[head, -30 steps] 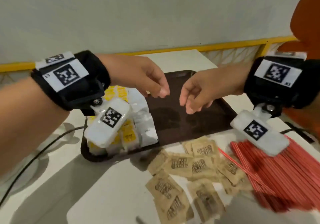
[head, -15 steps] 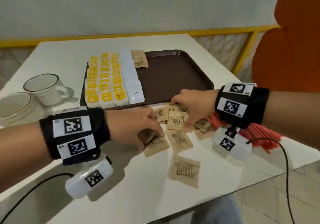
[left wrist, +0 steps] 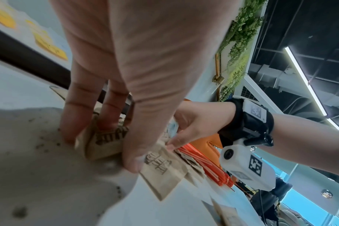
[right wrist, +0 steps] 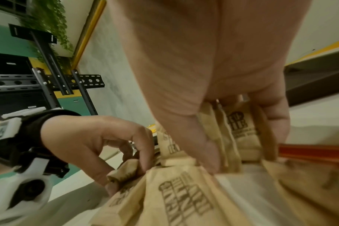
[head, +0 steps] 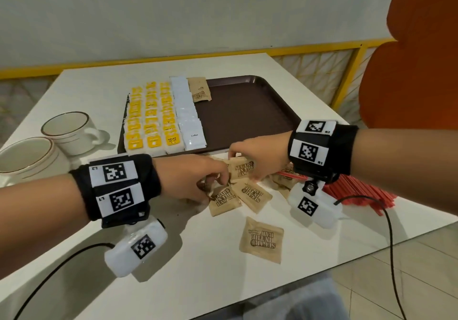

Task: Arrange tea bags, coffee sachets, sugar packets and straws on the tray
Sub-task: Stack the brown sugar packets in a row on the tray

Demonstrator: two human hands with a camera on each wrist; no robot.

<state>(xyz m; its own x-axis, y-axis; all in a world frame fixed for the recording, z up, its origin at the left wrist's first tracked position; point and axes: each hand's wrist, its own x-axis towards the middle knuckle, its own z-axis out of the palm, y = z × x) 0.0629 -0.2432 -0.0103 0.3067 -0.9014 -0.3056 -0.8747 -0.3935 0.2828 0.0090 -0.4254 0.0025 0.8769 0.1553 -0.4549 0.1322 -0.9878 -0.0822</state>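
Near the table edge, the left hand (head: pixel 195 183) is pinching a crumpled brown paper sugar packet (left wrist: pixel 105 140); the right hand (head: pixel 260 157) is gathering several more (right wrist: pixel 240 130). Light and limp, they are probably best pinched by an edge. Beyond, the dark brown plastic tray (head: pixel 247 111) is waiting.

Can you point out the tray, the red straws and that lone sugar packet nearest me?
tray (head: pixel 250 111), head view, bare brown floor.
red straws (head: pixel 366 195), head view, middle of the pile.
lone sugar packet (head: pixel 262 239), head view, its printed face.
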